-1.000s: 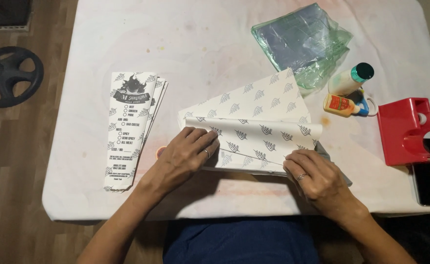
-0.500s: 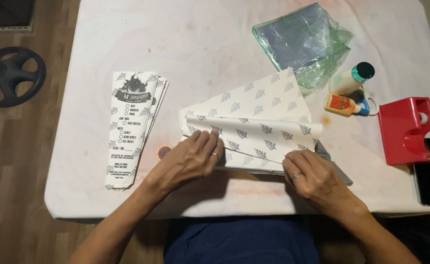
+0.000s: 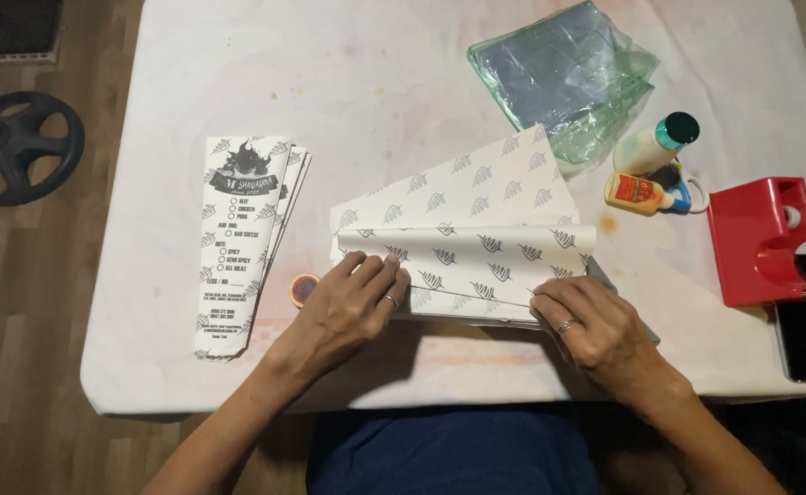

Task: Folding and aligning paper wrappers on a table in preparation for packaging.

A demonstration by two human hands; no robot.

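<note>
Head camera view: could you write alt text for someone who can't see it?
Two bare hands, left hand and right hand, press on a folded patterned paper sheet on a white table. A stack of printed paper sleeves lies left; glue bottles and a red holder right.

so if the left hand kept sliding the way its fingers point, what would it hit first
The left hand points up and right across the patterned paper sheets; it would likely meet the rolled-over fold of the top sheet first.

Left hand (image 3: 353, 307) lies palm-down with fingers curled forward, right hand (image 3: 591, 323) flat, fingers spread, forearms angled inward.
</note>
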